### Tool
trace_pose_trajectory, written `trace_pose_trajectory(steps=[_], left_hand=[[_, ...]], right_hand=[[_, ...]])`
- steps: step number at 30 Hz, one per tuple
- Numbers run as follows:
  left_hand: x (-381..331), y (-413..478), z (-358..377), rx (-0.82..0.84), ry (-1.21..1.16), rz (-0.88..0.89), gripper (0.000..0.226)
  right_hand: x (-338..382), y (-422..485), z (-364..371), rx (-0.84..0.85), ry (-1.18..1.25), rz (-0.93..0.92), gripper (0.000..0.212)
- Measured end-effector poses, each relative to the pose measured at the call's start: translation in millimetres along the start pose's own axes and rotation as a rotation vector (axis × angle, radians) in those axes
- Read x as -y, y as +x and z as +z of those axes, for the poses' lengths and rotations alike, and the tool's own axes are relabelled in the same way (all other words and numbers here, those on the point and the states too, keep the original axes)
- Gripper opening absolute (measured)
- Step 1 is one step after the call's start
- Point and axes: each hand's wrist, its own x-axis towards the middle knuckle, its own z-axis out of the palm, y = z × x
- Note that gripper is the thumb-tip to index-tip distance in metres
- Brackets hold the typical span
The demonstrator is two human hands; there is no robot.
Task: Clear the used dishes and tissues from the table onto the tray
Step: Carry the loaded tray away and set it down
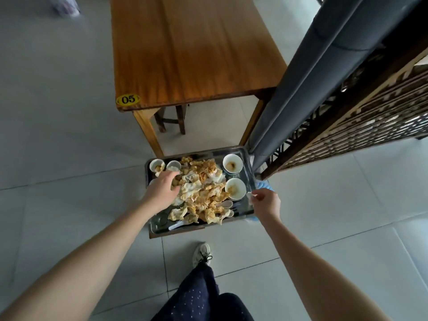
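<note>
Rested left hand [162, 191], fingers loose, on soiled tissues [203, 193] heaped centre of steel tray [249, 169]. Pinched tissue scrap [249, 195] with right hand [266, 202] at 3 o'clock rim. Judged light, limp; best bunched from top.

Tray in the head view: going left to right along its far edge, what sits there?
small bowl → second small bowl → crumpled tissues → stained bowl

eatery: numbered wooden table [192, 52]
</note>
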Motion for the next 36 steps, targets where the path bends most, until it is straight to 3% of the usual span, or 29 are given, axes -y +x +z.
trace_pose_trajectory(steps=[10, 13, 26, 36], left_hand=[[-60.3, 16.2, 31.2, -0.016, 0.031, -0.091, 0.047], [-67.1, 7.7, 46.5, -0.064, -0.009, -0.149, 0.048], [-58.9, -63.3, 92.8, -0.158, -0.079, -0.386, 0.051], [-19.2, -85.0, 83.1, -0.191, -0.192, -0.458, 0.052]], right_hand=[[-10.8, 67.1, -17.5, 0.096, -0.017, -0.033, 0.012], [-19.6, 85.5, -20.3, 0.186, -0.07, -0.048, 0.023], [-62.7, 87.3, -46.2, 0.425, -0.175, -0.147, 0.02], [-54.9, 59.5, -28.8, 0.432, -0.129, -0.257, 0.041]])
